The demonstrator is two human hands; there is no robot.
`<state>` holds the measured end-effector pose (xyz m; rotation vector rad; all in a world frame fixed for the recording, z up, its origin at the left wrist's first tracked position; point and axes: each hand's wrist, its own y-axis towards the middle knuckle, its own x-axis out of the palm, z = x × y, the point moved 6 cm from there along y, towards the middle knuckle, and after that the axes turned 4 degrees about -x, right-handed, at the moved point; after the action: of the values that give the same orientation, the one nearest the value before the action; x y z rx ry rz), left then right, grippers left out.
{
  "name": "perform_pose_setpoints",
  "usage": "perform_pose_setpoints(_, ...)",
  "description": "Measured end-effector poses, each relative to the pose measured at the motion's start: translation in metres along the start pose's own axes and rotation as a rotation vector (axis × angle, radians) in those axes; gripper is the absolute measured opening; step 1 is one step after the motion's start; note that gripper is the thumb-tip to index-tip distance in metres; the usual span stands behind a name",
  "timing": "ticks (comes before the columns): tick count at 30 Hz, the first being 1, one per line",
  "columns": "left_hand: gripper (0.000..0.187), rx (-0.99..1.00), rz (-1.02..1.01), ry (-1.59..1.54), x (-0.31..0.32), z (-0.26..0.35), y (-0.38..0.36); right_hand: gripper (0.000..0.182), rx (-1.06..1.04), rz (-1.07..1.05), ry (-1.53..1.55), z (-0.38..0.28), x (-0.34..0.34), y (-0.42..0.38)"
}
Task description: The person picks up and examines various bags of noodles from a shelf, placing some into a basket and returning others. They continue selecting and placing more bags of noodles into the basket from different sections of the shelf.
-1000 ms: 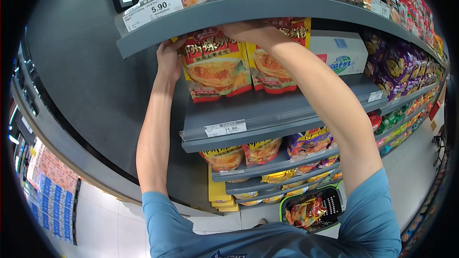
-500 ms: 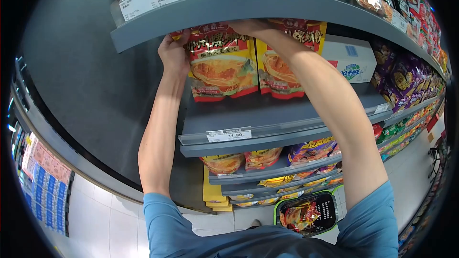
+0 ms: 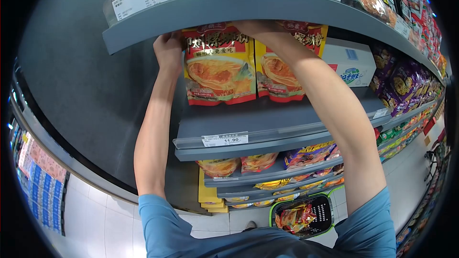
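Head view. The left hand (image 3: 169, 51) is at the upper left corner of the left packet (image 3: 220, 74), a yellow and red pouch with a picture of a noodle bowl. Its fingers are bent inward and touch the packet's edge; their tips are partly hidden, so how far they are closed cannot be told. The right hand (image 3: 258, 29) reaches across to the upper right corner of the same packet, just under the upper shelf (image 3: 210, 12). Its fingers are largely hidden, and neither their opening nor their hold can be told.

The left packet is roughly upright above the middle shelf (image 3: 258, 117), towards that shelf's left end and back from its front edge. The right packet (image 3: 277, 79), of matching design, is just beside it, partly covered by the right forearm (image 3: 330, 95). Farther right on the middle shelf are a white carton (image 3: 356, 64) and, beyond it, purple packets (image 3: 401, 83). A price label (image 3: 224, 139) reading 11.90 is on the front edge, near the left corner. Lower shelves (image 3: 248, 179) carry further packets in yellow, red and purple. A black basket (image 3: 325, 210) with a green rim is on the tiled floor (image 3: 114, 224), with red and yellow packages (image 3: 295, 217) inside.
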<state>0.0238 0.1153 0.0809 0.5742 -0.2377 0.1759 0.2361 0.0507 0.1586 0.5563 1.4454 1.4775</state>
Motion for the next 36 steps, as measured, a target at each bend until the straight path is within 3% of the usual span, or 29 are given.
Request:
perform_pose_setpoints(1, 0.028, 0.013, -0.021, -0.008, 0.001, 0.004, -0.006, 0.016, 0.003, 0.000, -0.001, -0.003, -0.006, 0.000)
perform_pose_setpoints(3, 0.029, 0.022, -0.041, -0.014, -0.001, 0.004, -0.014, 0.026, 0.073, -0.338, -0.124, -0.004, -0.001, -0.005)
perform_pose_setpoints(5, 0.031, 0.205, 0.096, 0.244, -0.010, 0.010, -0.020, 0.026, 0.035, -0.290, -0.129, -0.008, 0.000, -0.012)
perform_pose_setpoints(6, 0.031, 0.204, 0.093, 0.243, -0.010, 0.013, -0.030, 0.026, -0.002, -0.240, -0.138, -0.011, -0.003, -0.015)
perform_pose_setpoints(8, 0.044, 0.402, 0.252, 0.558, -0.016, 0.039, -0.065, 0.025, -0.070, -0.271, -0.196, -0.027, -0.020, -0.020)
perform_pose_setpoints(9, 0.044, 0.406, 0.240, 0.558, -0.020, 0.042, -0.073, 0.025, -0.144, -0.299, -0.252, -0.036, -0.028, -0.025)
perform_pose_setpoints(11, 0.039, 0.118, -0.090, 0.695, -0.021, 0.023, -0.080, 0.025, -0.226, -0.187, -0.224, -0.049, -0.038, -0.046)
perform_pose_setpoints(12, 0.036, 0.116, -0.266, 0.721, -0.010, 0.022, -0.093, 0.026, -0.324, -0.073, -0.190, -0.060, -0.047, -0.055)
perform_pose_setpoints(13, 0.033, 0.111, -0.441, 0.744, 0.002, 0.019, -0.107, 0.026, -0.323, -0.075, -0.193, -0.068, -0.055, -0.064)
perform_pose_setpoints(14, 0.033, 0.111, -0.441, 0.742, 0.006, 0.017, -0.112, 0.025, -0.377, -0.162, -0.231, -0.078, -0.058, -0.076)
perform_pose_setpoints(16, 0.025, 0.011, -0.786, 0.967, 0.022, -0.004, -0.129, 0.022, -0.420, -0.298, -0.227, -0.092, -0.063, -0.094)
perform_pose_setpoints(20, 0.027, -0.009, -0.818, 0.908, 0.027, -0.025, -0.131, 0.018, -0.337, -0.397, -0.095, -0.102, -0.095, -0.131)
perform_pose_setpoints(22, 0.027, 0.067, -0.828, 0.880, 0.028, -0.017, -0.139, 0.014, -0.278, -0.276, 0.035, -0.106, -0.132, -0.154)
perform_pose_setpoints(25, 0.027, 0.146, -0.839, 0.882, 0.021, 0.002, -0.157, 0.013, -0.096, -0.245, 0.188, -0.114, -0.195, -0.214)
perform_pose_setpoints(28, 0.020, 0.176, -0.641, 0.924, 0.006, 0.044, -0.185, 0.009, 0.230, -0.312, 0.319, -0.113, -0.245, -0.319)
perform_pose_setpoints(29, 0.020, 0.261, -0.555, 0.921, -0.003, 0.058, -0.200, 0.006, 0.389, -0.396, 0.308, -0.112, -0.256, -0.367)
perform_pose_setpoints(30, 0.022, 0.208, -0.393, 0.860, -0.025, 0.065, -0.217, 0.006, 0.688, -0.463, 0.300, -0.115, -0.265, -0.432)
perform_pose_setpoints(32, 0.023, 0.311, -0.241, 0.693, -0.088, 0.075, -0.250, 0.011, 1.171, -0.454, 0.121, -0.142, -0.303, -0.552)
perform_pose_setpoints(33, 0.022, 0.335, -0.357, 0.596, -0.092, 0.081, -0.273, 0.011, 1.404, -0.509, -0.008, -0.166, -0.329, -0.616)
perform_pose_setpoints(34, 0.022, 0.335, -0.495, 0.450, -0.046, 0.084, -0.316, 0.011, 1.544, -0.560, -0.143, -0.193, -0.357, -0.663)
perform_pose_setpoints(36, 0.025, 0.156, -0.781, 0.297, -0.019, 0.044, -0.369, 0.013, 1.776, -0.592, -0.235, -0.253, -0.403, -0.735)
